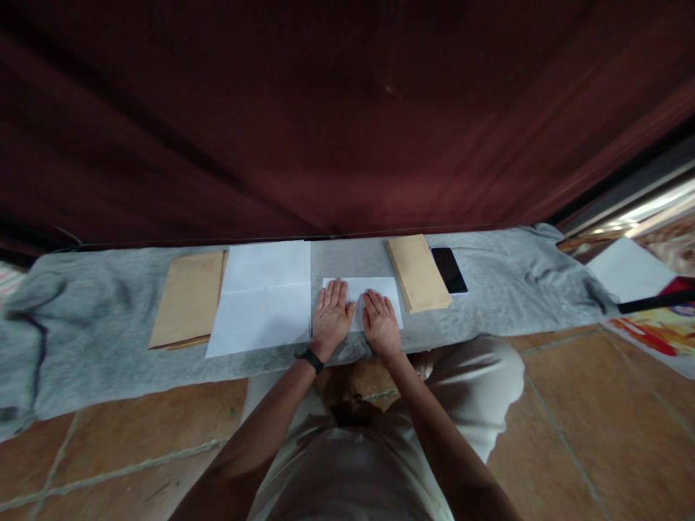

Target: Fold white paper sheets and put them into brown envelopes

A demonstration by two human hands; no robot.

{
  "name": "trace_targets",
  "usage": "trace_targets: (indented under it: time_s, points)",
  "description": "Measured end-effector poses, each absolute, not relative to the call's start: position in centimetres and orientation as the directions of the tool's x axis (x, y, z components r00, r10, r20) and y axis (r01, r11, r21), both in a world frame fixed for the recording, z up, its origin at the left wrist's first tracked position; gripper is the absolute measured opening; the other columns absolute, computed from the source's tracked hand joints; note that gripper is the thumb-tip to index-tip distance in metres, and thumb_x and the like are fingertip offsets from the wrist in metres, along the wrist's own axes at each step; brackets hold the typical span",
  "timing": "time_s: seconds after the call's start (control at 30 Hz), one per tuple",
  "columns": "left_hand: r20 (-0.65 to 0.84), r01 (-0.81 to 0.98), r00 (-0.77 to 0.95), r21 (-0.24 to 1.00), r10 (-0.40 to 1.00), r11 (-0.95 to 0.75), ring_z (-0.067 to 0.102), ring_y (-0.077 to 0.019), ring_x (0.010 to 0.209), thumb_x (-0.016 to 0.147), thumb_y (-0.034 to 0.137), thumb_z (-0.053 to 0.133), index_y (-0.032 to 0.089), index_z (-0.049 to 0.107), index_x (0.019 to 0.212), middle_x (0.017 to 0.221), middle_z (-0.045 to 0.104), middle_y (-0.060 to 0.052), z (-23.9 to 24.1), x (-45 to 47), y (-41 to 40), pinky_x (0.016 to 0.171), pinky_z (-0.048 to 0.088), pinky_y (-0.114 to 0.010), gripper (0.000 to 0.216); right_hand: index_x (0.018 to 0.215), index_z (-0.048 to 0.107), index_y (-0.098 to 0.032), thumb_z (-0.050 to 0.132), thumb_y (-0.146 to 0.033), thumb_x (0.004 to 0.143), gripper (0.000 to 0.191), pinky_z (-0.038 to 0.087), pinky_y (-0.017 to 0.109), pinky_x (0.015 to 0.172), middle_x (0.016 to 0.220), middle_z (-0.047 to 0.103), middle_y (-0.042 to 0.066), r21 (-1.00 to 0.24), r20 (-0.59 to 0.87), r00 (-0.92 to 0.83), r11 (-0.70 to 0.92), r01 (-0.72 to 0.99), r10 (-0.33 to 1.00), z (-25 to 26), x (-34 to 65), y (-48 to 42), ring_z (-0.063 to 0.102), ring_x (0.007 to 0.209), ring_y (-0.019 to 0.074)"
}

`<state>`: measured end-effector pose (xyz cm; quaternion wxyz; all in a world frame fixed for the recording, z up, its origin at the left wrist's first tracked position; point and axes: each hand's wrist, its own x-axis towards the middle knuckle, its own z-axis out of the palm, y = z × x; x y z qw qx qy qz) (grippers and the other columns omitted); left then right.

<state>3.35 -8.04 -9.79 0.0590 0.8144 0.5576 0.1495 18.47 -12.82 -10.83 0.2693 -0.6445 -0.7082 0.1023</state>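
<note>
Both palms lie flat on a small white sheet of paper (357, 286), which looks folded, on a grey cloth. My left hand (332, 312) covers its left part, fingers stretched out and pointing away from me. On the right part rests my right hand (381, 324), also with fingers extended. Just left of my left hand are larger white sheets (263, 297) with a crease across the middle. A stack of brown envelopes (418, 273) sits close to the right of my right hand.
The grey cloth (504, 275) covers a long narrow surface. Larger brown envelopes (187, 298) lie at the left, and a dark-screened phone (449, 270) is at the right. A dark red panel (337, 130) rises behind. Printed paper (659, 325) hangs low on the far right, above the tiled floor (575, 405).
</note>
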Motion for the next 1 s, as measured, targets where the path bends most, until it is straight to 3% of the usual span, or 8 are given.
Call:
trace_targets:
  time_s: [0.1, 0.3, 0.57, 0.63, 0.7, 1.0]
  points:
    - [0.200, 0.859, 0.401, 0.258, 0.894, -0.443, 0.030, -0.0273, 0.153, 0.104, 0.030, 0.034, 0.004, 0.042, 0.151, 0.160, 0.040, -0.019, -9.4, 2.9, -9.4, 0.126, 0.025, -0.049, 0.055, 0.148, 0.050, -0.015, 0.039, -0.019, 0.101, 0.049, 0.027, 0.049, 0.125, 0.154, 0.051, 0.013, -0.505, 0.242, -0.030, 0.152, 0.849, 0.970, -10.9, 18.6, -12.8, 0.039, 0.148, 0.0241]
    - [0.182, 0.650, 0.699, 0.241, 0.691, -0.721, 0.041, -0.0221, 0.148, 0.103, 0.028, 0.041, 0.011, 0.052, 0.144, 0.153, 0.052, -0.014, -8.9, 2.4, -13.0, 0.126, 0.031, -0.043, 0.046, 0.138, 0.061, -0.018, 0.037, -0.017, 0.101, 0.044, 0.028, 0.049, 0.124, 0.147, 0.059, 0.010, -0.595, 0.252, -0.034, 0.182, 0.783, 0.967, -11.1, 19.6, -12.5, 0.047, 0.142, 0.0211]
    - [0.172, 0.667, 0.693, 0.216, 0.700, -0.713, 0.039, -0.0219, 0.149, 0.104, 0.028, 0.039, 0.015, 0.050, 0.148, 0.156, 0.050, -0.009, -8.8, 2.7, -13.4, 0.126, 0.030, -0.044, 0.047, 0.138, 0.061, -0.016, 0.042, -0.020, 0.097, 0.046, 0.040, 0.039, 0.119, 0.149, 0.056, 0.013, -0.716, 0.270, 0.074, 0.149, 0.682, 0.960, -11.6, 21.2, -9.8, 0.049, 0.141, 0.0206]
    - [0.176, 0.670, 0.689, 0.217, 0.704, -0.710, 0.039, -0.0216, 0.149, 0.104, 0.028, 0.039, 0.017, 0.049, 0.149, 0.157, 0.048, -0.008, -8.8, 2.8, -13.4, 0.126, 0.031, -0.044, 0.047, 0.134, 0.064, -0.018, 0.045, -0.023, 0.094, 0.044, 0.042, 0.040, 0.117, 0.145, 0.059, 0.013, -0.820, 0.226, 0.198, 0.076, 0.567, 0.954, -11.9, 21.6, -7.6, 0.053, 0.137, 0.0217]
    - [0.179, 0.671, 0.686, 0.217, 0.705, -0.709, 0.041, -0.0216, 0.148, 0.104, 0.028, 0.039, 0.018, 0.049, 0.149, 0.157, 0.048, -0.008, -8.8, 2.8, -13.4, 0.125, 0.032, -0.044, 0.048, 0.126, 0.069, -0.019, 0.051, -0.027, 0.090, 0.041, 0.045, 0.042, 0.113, 0.135, 0.067, 0.011, -0.940, 0.102, 0.358, -0.028, 0.340, 0.928, -12.1, 22.1, -5.1, 0.060, 0.129, 0.0235]
    - [0.199, 0.674, 0.681, 0.206, 0.705, -0.709, 0.043, -0.0215, 0.147, 0.102, 0.027, 0.041, 0.018, 0.053, 0.146, 0.157, 0.049, -0.006, -8.9, 2.7, -13.4, 0.125, 0.033, -0.044, 0.046, 0.113, 0.073, -0.013, 0.055, -0.040, 0.086, 0.042, 0.052, 0.041, 0.098, 0.101, 0.076, 0.011, -0.975, 0.037, 0.458, -0.067, 0.210, 0.888, -12.0, 24.3, 0.4, 0.070, 0.102, 0.0244]
